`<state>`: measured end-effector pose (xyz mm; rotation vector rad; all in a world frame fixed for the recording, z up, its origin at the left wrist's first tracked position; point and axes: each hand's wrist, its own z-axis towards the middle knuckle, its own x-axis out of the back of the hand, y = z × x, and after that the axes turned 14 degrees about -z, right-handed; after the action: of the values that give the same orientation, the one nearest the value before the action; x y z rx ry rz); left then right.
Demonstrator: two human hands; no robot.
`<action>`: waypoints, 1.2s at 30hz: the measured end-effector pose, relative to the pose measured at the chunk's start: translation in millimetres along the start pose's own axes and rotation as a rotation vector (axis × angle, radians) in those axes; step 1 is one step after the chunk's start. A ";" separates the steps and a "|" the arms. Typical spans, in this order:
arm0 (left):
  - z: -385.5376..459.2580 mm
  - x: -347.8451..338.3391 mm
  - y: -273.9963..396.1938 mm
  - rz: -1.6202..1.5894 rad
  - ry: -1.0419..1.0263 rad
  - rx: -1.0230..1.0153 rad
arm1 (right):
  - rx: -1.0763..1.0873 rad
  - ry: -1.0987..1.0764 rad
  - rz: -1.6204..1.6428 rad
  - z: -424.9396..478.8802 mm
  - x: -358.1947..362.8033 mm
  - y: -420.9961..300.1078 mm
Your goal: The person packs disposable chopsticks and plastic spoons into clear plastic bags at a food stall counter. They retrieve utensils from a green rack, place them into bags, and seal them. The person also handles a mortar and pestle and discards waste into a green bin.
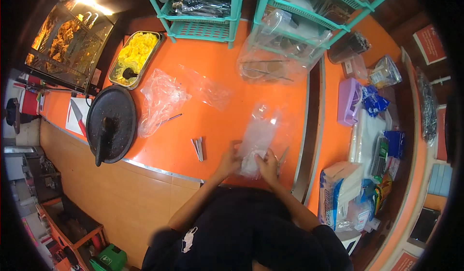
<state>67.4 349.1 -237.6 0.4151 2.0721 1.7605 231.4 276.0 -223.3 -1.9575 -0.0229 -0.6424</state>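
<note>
Close to the counter's front edge, my left hand (230, 160) and my right hand (267, 165) grip the lower end of a clear plastic bag (259, 133) from its two sides. Something whitish shows through the plastic between my fingers; what it is cannot be made out. The bag's upper part lies flat on the orange counter (217, 122). Beside my right hand is a thin metallic tool (284, 155), partly under plastic. Left of my left hand lies a small metal tool (198, 149), perhaps a stapler.
Crumpled clear plastic (163, 99), a pen (169, 119) and a flat clear bag (206, 88) lie further left. Beyond are a stone mortar with pestle (123, 126), a knife (78, 117), a tray of yellow food (157, 48), a lit food display (69, 42) and teal racks (203, 35).
</note>
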 end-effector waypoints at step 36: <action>46.5 23.8 36.6 -0.418 -0.243 0.051 | -0.117 0.087 -0.028 10.2 35.6 -21.0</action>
<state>67.6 406.7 -210.2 0.1800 1.8698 1.3460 260.2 285.2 -193.3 -2.0426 0.0426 -0.7616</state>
